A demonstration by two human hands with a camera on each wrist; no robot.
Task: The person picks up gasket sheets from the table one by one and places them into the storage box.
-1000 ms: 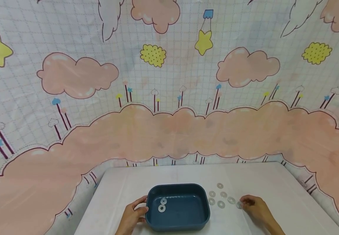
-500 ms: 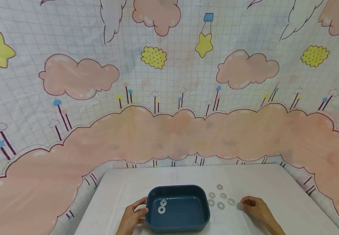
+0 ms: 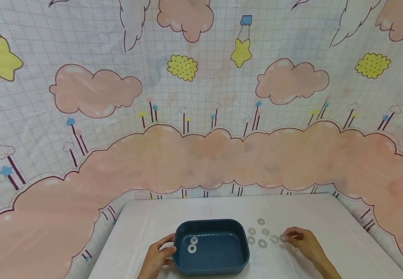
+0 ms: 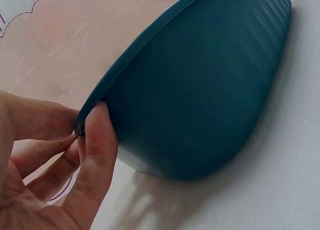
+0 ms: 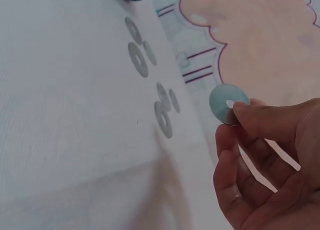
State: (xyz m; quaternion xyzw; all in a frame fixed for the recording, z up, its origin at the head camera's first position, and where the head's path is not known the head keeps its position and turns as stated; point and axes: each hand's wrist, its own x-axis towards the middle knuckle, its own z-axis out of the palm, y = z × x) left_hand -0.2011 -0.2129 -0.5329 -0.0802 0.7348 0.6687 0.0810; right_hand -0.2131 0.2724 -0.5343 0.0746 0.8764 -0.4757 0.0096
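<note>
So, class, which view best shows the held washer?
The right wrist view: the washer appears large, pinched in the right hand. The head view shows it small; the left wrist view, not at all.

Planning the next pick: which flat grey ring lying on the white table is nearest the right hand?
The grey ring rightmost on the table in the head view; the other five lie nearer the rectangular blue tray.
</note>
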